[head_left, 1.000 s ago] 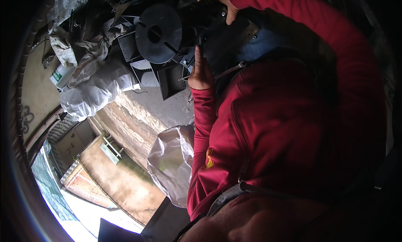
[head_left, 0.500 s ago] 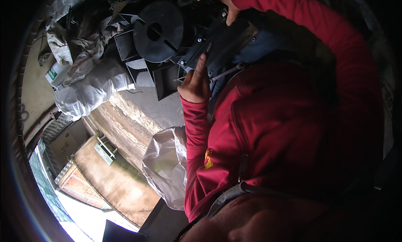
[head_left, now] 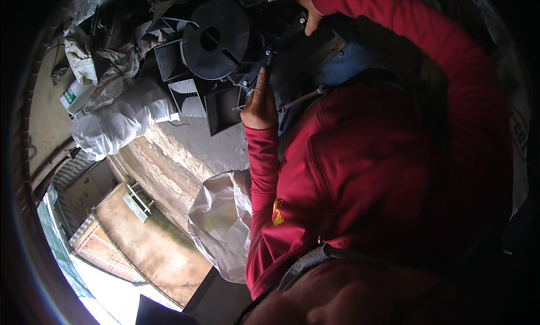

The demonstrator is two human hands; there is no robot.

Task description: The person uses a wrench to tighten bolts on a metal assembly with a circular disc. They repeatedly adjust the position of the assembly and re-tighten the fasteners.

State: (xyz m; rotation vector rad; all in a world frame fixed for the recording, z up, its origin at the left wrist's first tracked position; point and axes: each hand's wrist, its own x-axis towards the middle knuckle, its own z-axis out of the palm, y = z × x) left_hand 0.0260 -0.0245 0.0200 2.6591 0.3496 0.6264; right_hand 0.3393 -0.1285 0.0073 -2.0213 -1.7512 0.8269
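A wrench runs through the curled fingers of my left hand, one end showing on each side of the fist. The left index finger stretches out to a shiny bolt head on a black metal assembly; a slim dark piece shows at the fingertip, too shadowed to name. My right hand rests on the assembly's far end, thumb and fingers spread, beside another bolt. Some of its fingers are lost in shadow. A black slotted disc with a round centre hole stands left of the assembly.
Black box-shaped metal parts lie below the disc. White plastic sacking and a white container are farther left. An open clear plastic bag stands by my left elbow. Blue cloth lies under the assembly.
My left hand has shifted slightly left and up, and its index fingertip now reaches the middle bolt. The right hand stays nearly in place. The view has shifted a little.
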